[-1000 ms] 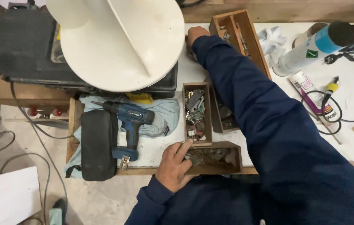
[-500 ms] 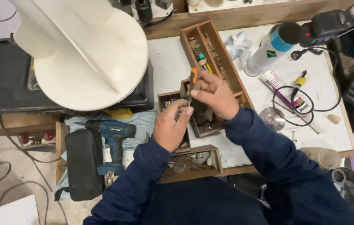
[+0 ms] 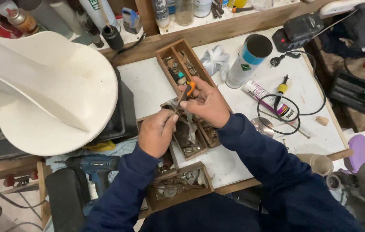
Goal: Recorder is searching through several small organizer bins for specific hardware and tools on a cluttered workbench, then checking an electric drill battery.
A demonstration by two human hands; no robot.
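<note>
Gripping an orange-handled tool (image 3: 189, 89), the right hand (image 3: 208, 105) has its fingers closed round the handle, held just above the middle wooden tray (image 3: 191, 137) of screws. The left hand (image 3: 156, 133), just left of that tray, pinches a small greyish piece (image 3: 172, 104) between thumb and fingertips; what the piece is cannot be told. The tool's tip meets this piece over the tray. Beyond the tray lies a long wooden box (image 3: 182, 60); nearer the person, a third tray (image 3: 178, 187) of fasteners. Left of the tray stands a large white funnel-shaped form (image 3: 53, 99), with a blue cordless drill (image 3: 92, 165) below it. Right of the tray on the white table (image 3: 148, 86) lie a spray can (image 3: 247, 60) and a coiled black cable (image 3: 281, 114).
</note>
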